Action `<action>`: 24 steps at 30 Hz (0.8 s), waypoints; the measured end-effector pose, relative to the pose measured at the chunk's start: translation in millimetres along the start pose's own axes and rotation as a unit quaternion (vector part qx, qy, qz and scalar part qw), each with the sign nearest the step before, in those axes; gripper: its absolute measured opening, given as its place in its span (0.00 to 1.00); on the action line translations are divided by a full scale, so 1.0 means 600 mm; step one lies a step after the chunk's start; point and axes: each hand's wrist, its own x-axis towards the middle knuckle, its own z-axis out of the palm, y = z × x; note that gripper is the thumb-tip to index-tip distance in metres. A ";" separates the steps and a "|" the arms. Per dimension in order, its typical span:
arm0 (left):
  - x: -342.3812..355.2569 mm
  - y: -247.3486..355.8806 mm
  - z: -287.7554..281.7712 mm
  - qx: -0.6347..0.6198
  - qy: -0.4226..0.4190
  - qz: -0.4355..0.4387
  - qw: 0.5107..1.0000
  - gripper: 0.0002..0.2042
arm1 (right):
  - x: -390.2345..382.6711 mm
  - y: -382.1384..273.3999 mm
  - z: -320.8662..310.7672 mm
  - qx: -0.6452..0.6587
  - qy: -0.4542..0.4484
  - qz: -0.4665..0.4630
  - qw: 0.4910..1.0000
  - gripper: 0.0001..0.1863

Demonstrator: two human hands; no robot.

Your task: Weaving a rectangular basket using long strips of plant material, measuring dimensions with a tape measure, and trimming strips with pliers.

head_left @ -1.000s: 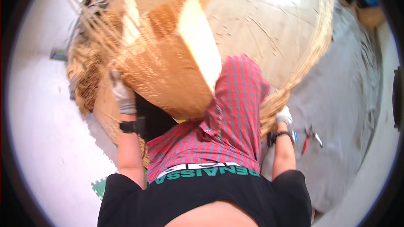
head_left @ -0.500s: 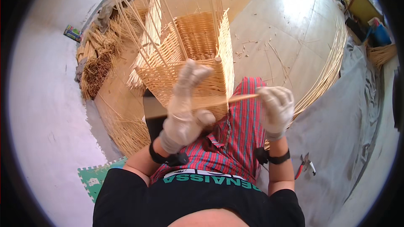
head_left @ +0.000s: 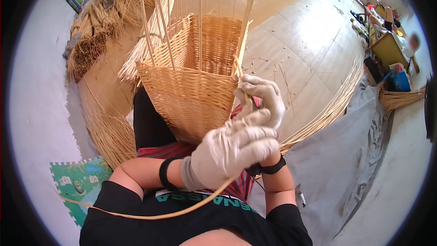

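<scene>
A half-woven wicker basket stands tilted against my lap, with tall upright stakes rising from its rim. My gloved right hand is at its near right corner, fingers bent in a pinch round a wicker strand. Just below and overlapping it, my gloved left hand has its fingers together and partly curled. From beneath that palm the pale strand bows down across my shirt and trails off to the left. The stretch of strand between both hands is largely hidden by the gloves.
Bundles of wicker rods lie at far left, and loose rods spread below them. A green foam mat is lower left. Long rods curve along a grey cloth on the right, with pruning shears near my right arm.
My hands, formerly apart with the left thumb spread, have come together at the basket's near right corner. The strand, earlier stretched across the basket front, now hangs in a curve to the left.
</scene>
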 end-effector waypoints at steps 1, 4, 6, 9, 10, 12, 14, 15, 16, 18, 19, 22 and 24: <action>0.003 -0.005 -0.001 -0.003 0.005 0.000 1.000 0.16 | 0.001 0.009 -0.006 0.002 -0.024 0.007 1.000 0.10; 0.008 -0.018 -0.012 0.045 -0.033 0.010 0.998 0.17 | 0.019 0.040 -0.025 0.075 -0.130 0.048 0.988 0.10; 0.006 -0.027 -0.020 0.021 -0.016 -0.028 0.999 0.18 | 0.040 0.054 -0.036 0.149 -0.182 0.101 0.967 0.11; -0.001 -0.037 -0.026 0.013 -0.001 -0.068 0.998 0.21 | 0.083 0.063 -0.049 0.180 -0.265 0.207 0.924 0.15; -0.003 -0.038 -0.025 0.024 -0.005 -0.045 0.999 0.20 | 0.103 0.069 -0.047 0.167 -0.325 0.147 0.919 0.14; -0.005 -0.038 -0.017 0.028 -0.010 -0.026 0.999 0.19 | 0.139 0.082 -0.042 0.154 -0.384 0.096 0.906 0.14; -0.006 -0.028 -0.006 0.114 -0.026 0.009 0.993 0.16 | 0.159 0.098 -0.032 0.177 -0.538 0.054 0.822 0.17; -0.005 -0.026 -0.002 0.100 -0.022 0.005 0.995 0.16 | 0.162 0.105 -0.032 0.178 -0.541 0.055 0.820 0.17; -0.003 -0.024 0.003 0.103 -0.017 0.010 0.994 0.14 | 0.164 0.111 -0.032 0.219 -0.564 0.079 0.792 0.18; -0.002 -0.022 0.009 0.121 -0.005 0.005 0.993 0.13 | 0.171 0.123 -0.030 0.268 -0.600 0.111 0.746 0.19; -0.005 -0.020 0.006 0.108 0.002 -0.002 0.994 0.13 | 0.167 0.125 -0.027 0.267 -0.604 0.116 0.742 0.19; -0.009 -0.032 -0.011 0.079 -0.012 -0.043 0.996 0.19 | 0.167 0.126 -0.020 0.259 -0.577 0.095 0.769 0.21; -0.016 -0.036 -0.016 0.082 -0.024 -0.017 0.996 0.19 | 0.176 0.125 -0.025 0.236 -0.600 0.115 0.756 0.21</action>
